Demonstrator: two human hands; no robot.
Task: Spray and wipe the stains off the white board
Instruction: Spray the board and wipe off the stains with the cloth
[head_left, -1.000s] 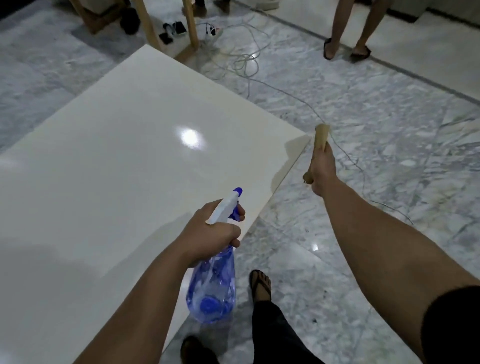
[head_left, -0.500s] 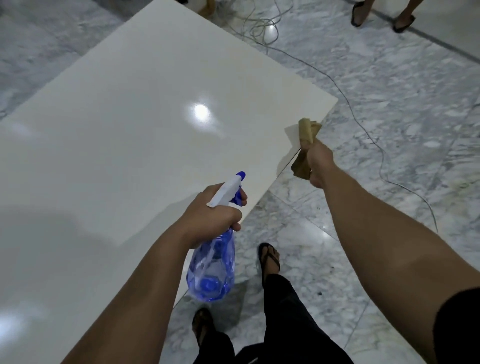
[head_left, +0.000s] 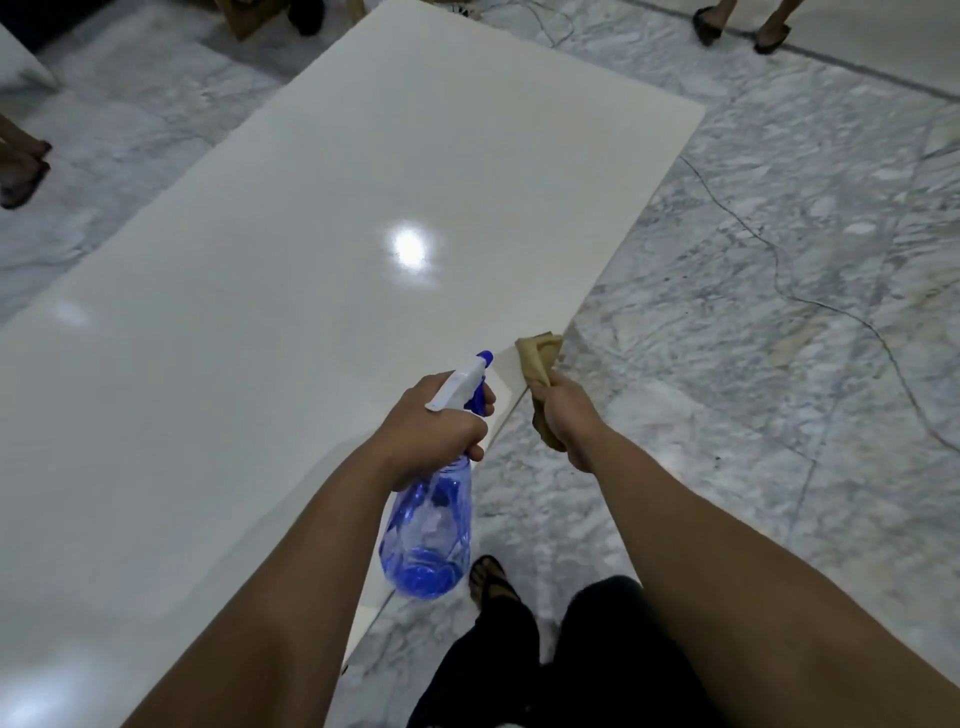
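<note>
A large glossy white board (head_left: 291, 291) lies flat and fills the left and middle of the view. My left hand (head_left: 431, 426) grips a clear blue spray bottle (head_left: 428, 535) by its white and blue trigger head, nozzle pointing over the board's right edge. My right hand (head_left: 563, 415) is closed on a folded tan cloth (head_left: 537, 358), which sits at the board's right edge just beside the nozzle. No stains are plain on the shiny surface.
Marble floor (head_left: 753, 312) surrounds the board, with a thin cable (head_left: 779, 270) trailing across it at right. Other people's feet stand at top right (head_left: 743, 26) and at the left edge (head_left: 21, 171). My own sandalled foot (head_left: 488, 577) is below the bottle.
My right hand has pulled the cloth back along the board's right edge, close to the spray bottle. The view has shifted, showing more of the board's far end.
</note>
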